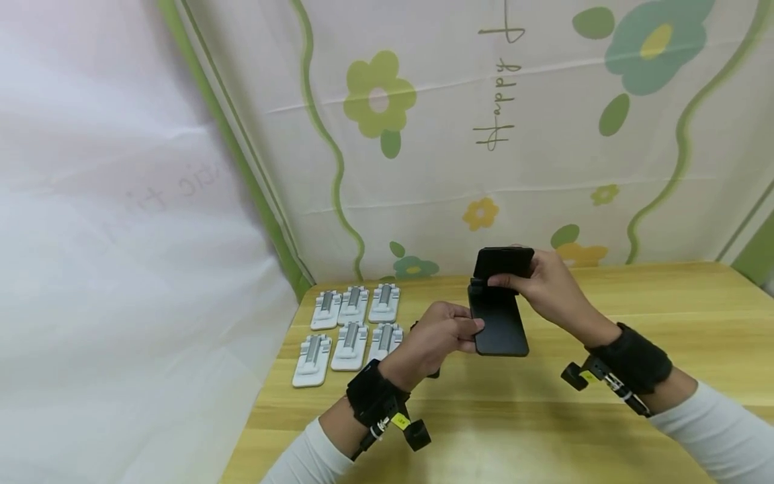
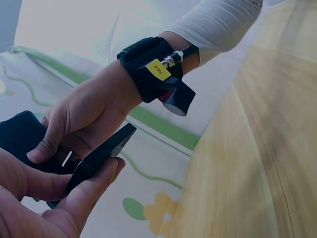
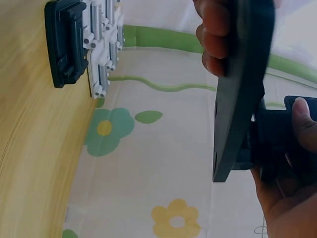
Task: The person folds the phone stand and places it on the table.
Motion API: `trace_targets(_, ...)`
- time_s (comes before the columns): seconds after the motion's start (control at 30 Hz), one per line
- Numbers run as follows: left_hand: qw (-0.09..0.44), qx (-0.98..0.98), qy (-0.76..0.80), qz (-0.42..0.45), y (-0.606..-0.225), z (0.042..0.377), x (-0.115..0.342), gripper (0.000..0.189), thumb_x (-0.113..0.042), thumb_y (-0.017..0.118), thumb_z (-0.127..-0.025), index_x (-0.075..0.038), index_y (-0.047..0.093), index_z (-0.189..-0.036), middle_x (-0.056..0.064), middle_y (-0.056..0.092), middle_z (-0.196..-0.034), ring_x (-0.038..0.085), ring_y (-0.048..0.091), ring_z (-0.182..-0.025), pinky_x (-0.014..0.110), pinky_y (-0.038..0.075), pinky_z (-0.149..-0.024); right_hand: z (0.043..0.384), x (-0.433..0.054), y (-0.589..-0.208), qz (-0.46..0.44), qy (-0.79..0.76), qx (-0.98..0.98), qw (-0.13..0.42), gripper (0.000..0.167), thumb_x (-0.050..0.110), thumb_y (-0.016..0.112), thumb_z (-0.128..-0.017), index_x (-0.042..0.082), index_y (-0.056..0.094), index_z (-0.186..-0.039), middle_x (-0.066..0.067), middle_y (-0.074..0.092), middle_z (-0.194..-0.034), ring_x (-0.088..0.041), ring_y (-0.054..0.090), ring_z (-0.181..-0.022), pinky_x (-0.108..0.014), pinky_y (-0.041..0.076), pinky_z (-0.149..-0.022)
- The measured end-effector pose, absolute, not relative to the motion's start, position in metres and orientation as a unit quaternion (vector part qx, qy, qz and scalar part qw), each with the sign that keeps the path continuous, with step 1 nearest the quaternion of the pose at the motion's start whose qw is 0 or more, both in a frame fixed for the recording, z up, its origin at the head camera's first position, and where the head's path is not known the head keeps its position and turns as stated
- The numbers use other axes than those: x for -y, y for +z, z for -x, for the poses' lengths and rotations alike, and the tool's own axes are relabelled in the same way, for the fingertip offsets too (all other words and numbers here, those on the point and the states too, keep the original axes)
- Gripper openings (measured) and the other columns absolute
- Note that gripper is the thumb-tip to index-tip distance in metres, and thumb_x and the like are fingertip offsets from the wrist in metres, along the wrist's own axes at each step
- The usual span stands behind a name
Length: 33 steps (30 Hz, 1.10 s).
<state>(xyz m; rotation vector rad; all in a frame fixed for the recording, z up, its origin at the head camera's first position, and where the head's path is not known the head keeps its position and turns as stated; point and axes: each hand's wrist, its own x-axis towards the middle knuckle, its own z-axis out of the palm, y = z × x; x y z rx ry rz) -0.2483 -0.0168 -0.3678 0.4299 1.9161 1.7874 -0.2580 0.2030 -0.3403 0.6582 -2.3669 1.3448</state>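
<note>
Above the table, a black folding phone stand [image 1: 502, 329] is held unfolded between both hands. My left hand [image 1: 432, 336] pinches the left edge of its flat base, thumb on top. My right hand [image 1: 553, 289] grips the upper plate [image 1: 502, 261] near the hinge, its thumb lying across the front. In the left wrist view the base [image 2: 101, 153] appears edge-on between the left thumb and fingers. The right wrist view shows the base's side [image 3: 242, 94], with the right thumb [image 3: 304, 124] on the upper part.
Several folded white phone stands [image 1: 349, 346] lie in two rows at the table's left. Beside them lies a folded black stand [image 3: 64, 44], mostly hidden behind the left hand in the head view. A flower-print curtain [image 1: 423, 168] hangs along the back edge of the wooden table [image 1: 683, 316].
</note>
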Motion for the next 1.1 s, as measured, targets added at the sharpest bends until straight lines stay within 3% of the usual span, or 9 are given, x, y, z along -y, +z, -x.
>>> trace_targets(0.17,0.248,-0.695,0.661,-0.135,-0.370,0.250,0.019,0.024,-0.012,0.059,-0.104,0.001,0.073,-0.119,0.011,0.076,-0.102,0.009,0.070,-0.078,0.022,0.058,-0.076,0.255,-0.200,-0.337,-0.217,0.449,0.846,0.189,0.043,0.021,0.075,-0.095,0.013,0.062,-0.135,-0.009,0.068,-0.125,-0.007,0.067,-0.106,-0.018,0.055,-0.088)
trace_targets(0.3,0.239,-0.701,0.661,-0.118,-0.372,0.253,0.019,0.021,-0.011,0.060,-0.103,0.003,0.074,-0.113,0.007,0.073,-0.093,0.010,0.069,-0.073,0.022,0.058,-0.074,0.254,-0.196,-0.328,-0.260,0.350,0.843,0.316,0.056,0.010,0.079,-0.089,0.013,0.059,-0.141,-0.008,0.062,-0.134,-0.020,0.058,-0.122,-0.023,0.045,-0.104)
trace_targets(0.4,0.226,-0.708,0.659,-0.114,-0.373,0.256,0.021,0.021,-0.010,0.061,-0.103,0.004,0.074,-0.109,0.006,0.071,-0.090,0.010,0.068,-0.071,0.024,0.059,-0.074,0.255,-0.192,-0.320,-0.310,0.263,0.823,0.398,0.051,-0.002,0.083,-0.082,0.008,0.069,-0.130,-0.011,0.065,-0.123,-0.026,0.057,-0.116,-0.028,0.043,-0.102)
trace_targets(0.6,0.220,-0.698,0.672,-0.110,-0.371,0.257,0.028,0.021,-0.007,0.060,-0.103,0.007,0.073,-0.112,0.010,0.071,-0.092,0.010,0.069,-0.070,0.027,0.059,-0.074,0.251,-0.181,-0.316,-0.343,0.193,0.794,0.463,0.034,-0.009,0.082,-0.078,0.003,0.076,-0.109,-0.010,0.061,-0.095,-0.024,0.055,-0.094,-0.026,0.042,-0.087)
trace_targets(0.73,0.211,-0.692,0.683,-0.104,-0.369,0.259,0.030,0.022,-0.007,0.059,-0.104,0.009,0.073,-0.108,0.007,0.063,-0.079,0.011,0.065,-0.066,0.022,0.055,-0.070,0.248,-0.175,-0.323,-0.338,0.183,0.778,0.497,0.017,-0.002,0.077,-0.086,0.002,0.077,-0.102,-0.010,0.060,-0.087,-0.022,0.054,-0.082,-0.025,0.040,-0.077)
trace_targets(0.8,0.204,-0.692,0.685,-0.102,-0.365,0.260,0.032,0.023,-0.008,0.058,-0.104,0.009,0.072,-0.112,0.006,0.066,-0.084,0.013,0.067,-0.071,0.022,0.057,-0.073,0.245,-0.170,-0.330,-0.344,0.176,0.763,0.517,0.008,0.006,0.072,-0.094,0.002,0.077,-0.099,-0.010,0.061,-0.085,-0.022,0.055,-0.078,-0.025,0.041,-0.073)
trace_targets(0.9,0.200,-0.683,0.695,-0.104,-0.355,0.262,0.036,0.027,-0.010,0.056,-0.106,0.008,0.070,-0.121,0.014,0.073,-0.106,0.018,0.074,-0.087,0.023,0.060,-0.078,0.241,-0.161,-0.341,-0.361,0.158,0.731,0.556,0.022,0.014,0.062,-0.103,0.001,0.076,-0.093,-0.010,0.061,-0.080,-0.023,0.055,-0.072,-0.029,0.045,-0.069)
trace_targets(0.97,0.197,-0.672,0.704,-0.116,-0.347,0.264,0.038,0.031,-0.009,0.053,-0.106,0.008,0.065,-0.129,0.020,0.069,-0.125,0.020,0.074,-0.096,0.022,0.060,-0.078,0.238,-0.155,-0.347,-0.371,0.132,0.708,0.587,0.027,0.013,0.057,-0.106,0.001,0.076,-0.091,-0.010,0.062,-0.078,-0.025,0.057,-0.070,-0.033,0.047,-0.065)
trace_targets(1.1,0.189,-0.654,0.721,-0.131,-0.333,0.264,0.043,0.034,-0.006,0.048,-0.108,0.009,0.060,-0.135,0.026,0.063,-0.134,0.017,0.073,-0.092,0.019,0.059,-0.074,0.235,-0.146,-0.357,-0.390,0.070,0.664,0.634,0.027,0.002,0.055,-0.104,0.001,0.079,-0.091,-0.010,0.066,-0.077,-0.027,0.058,-0.066,-0.036,0.046,-0.056)
